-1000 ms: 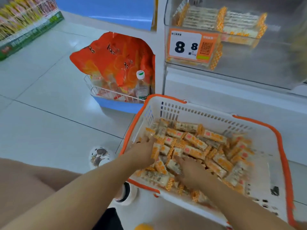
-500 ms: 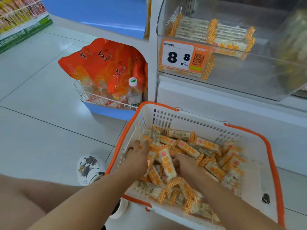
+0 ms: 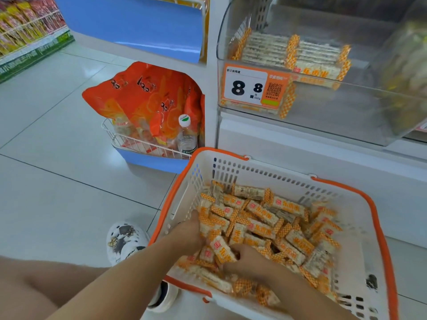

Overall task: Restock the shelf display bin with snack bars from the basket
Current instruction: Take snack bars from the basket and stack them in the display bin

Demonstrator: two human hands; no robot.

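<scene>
A white basket with an orange rim (image 3: 221, 152) stands on the floor at lower right, holding several orange-and-white wrapped snack bars (image 3: 265, 215). Both hands are inside it. My left hand (image 3: 187, 234) is at the left side of the pile, its fingers dug in among the bars. My right hand (image 3: 250, 259) lies near the front, fingers curled round a bunch of bars, with one bar (image 3: 222, 249) standing up between the two hands. Above, the clear shelf display bin (image 3: 323, 116) holds a few rows of the same bars (image 3: 291, 54) behind an orange price tag (image 3: 251, 87).
Left of the basket, a wire rack on a blue base (image 3: 147, 160) carries orange bags (image 3: 147, 95) and a water bottle (image 3: 186, 135). My white patterned shoe (image 3: 124, 241) stands on the tiled floor. A stocked shelf (image 3: 27, 31) is at far left.
Both hands have drawn closer together in the basket, bunching bars up between them. The view has shifted so the basket sits lower and more to the right.
</scene>
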